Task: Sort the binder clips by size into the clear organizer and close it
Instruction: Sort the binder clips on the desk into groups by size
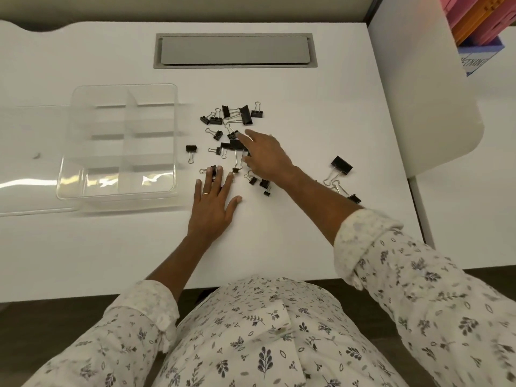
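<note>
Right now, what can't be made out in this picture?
Head view:
- Binder clips beneath the right hand: hidden by the palm.
- Organizer lid: cut off by the left edge, washed by glare.
- Clear organizer dividers: motion-blurred, hard to count.
- Label on the blue box: blurred, unreadable.

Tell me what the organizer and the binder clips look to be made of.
The organizer looks like clear, glossy plastic: see-through walls and dividers, with bright reflections. The binder clips are probably metal: matte black bodies, seemingly coated, with thin, shiny, silvery wire handles.
</note>
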`<state>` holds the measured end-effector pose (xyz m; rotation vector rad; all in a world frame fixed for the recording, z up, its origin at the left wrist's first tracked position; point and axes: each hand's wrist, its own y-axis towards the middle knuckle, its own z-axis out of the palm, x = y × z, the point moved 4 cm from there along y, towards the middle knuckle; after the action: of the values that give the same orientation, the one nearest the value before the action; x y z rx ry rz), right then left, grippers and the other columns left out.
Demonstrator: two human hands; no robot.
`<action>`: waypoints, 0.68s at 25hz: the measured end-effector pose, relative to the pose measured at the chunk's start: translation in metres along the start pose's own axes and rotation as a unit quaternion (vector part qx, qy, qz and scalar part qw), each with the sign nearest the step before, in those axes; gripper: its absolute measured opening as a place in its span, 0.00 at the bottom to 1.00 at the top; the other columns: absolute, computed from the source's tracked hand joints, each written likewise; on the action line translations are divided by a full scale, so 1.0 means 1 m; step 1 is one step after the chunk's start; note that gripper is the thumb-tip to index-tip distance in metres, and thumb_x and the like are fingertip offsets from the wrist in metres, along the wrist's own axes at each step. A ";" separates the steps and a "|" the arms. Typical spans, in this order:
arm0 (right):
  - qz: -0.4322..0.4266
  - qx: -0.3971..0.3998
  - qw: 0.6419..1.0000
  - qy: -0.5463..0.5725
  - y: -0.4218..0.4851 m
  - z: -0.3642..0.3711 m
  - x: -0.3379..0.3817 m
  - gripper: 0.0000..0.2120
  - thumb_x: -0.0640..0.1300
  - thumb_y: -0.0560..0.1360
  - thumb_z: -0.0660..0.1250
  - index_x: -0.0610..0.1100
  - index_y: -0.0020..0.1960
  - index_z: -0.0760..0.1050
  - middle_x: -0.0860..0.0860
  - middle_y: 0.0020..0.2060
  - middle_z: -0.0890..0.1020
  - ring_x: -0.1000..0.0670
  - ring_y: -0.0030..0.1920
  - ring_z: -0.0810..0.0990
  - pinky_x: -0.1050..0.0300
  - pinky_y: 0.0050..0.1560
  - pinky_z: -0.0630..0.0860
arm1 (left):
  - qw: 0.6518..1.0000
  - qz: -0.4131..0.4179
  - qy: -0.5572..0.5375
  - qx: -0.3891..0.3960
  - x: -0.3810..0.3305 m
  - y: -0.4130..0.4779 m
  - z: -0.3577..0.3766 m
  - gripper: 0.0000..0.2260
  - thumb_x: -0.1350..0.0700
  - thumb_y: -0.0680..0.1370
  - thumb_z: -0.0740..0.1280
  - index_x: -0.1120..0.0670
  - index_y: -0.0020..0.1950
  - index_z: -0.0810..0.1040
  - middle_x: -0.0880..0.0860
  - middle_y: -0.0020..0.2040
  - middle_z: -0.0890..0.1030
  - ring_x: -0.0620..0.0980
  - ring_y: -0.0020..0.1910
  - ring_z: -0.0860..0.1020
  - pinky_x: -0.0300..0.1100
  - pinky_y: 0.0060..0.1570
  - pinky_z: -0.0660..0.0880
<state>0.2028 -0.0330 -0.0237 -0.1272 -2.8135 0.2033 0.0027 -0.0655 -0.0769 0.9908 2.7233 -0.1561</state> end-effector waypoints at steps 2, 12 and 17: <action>0.023 0.027 0.999 -0.040 0.007 0.008 0.002 0.31 0.49 0.81 0.64 0.47 0.80 0.57 0.46 0.76 0.67 0.42 0.75 0.66 0.35 0.76 0.56 | 1.000 0.007 0.002 0.000 0.001 -0.002 0.001 0.29 0.39 0.85 0.50 0.50 0.84 0.51 0.53 0.84 0.48 0.53 0.83 0.42 0.59 0.81 0.49; 0.060 -0.036 0.992 -0.103 0.014 0.012 0.019 0.23 0.44 0.77 0.68 0.47 0.71 0.68 0.50 0.61 0.78 0.46 0.64 0.76 0.40 0.74 0.60 | 1.000 0.002 0.015 0.004 0.003 -0.002 -0.001 0.30 0.37 0.85 0.47 0.48 0.84 0.50 0.53 0.84 0.46 0.53 0.83 0.41 0.59 0.81 0.49; 0.036 -0.089 0.989 -0.114 0.013 0.011 0.020 0.24 0.42 0.76 0.68 0.48 0.71 0.70 0.50 0.56 0.81 0.46 0.61 0.78 0.39 0.74 0.59 | 1.000 0.000 0.017 0.004 0.003 -0.002 -0.001 0.30 0.37 0.85 0.47 0.48 0.84 0.49 0.53 0.84 0.45 0.53 0.83 0.41 0.59 0.80 0.50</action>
<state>0.1809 -0.0193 -0.0302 -0.2631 -3.0556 -0.0192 -0.0005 -0.0649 -0.0765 1.0062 2.7557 -0.1521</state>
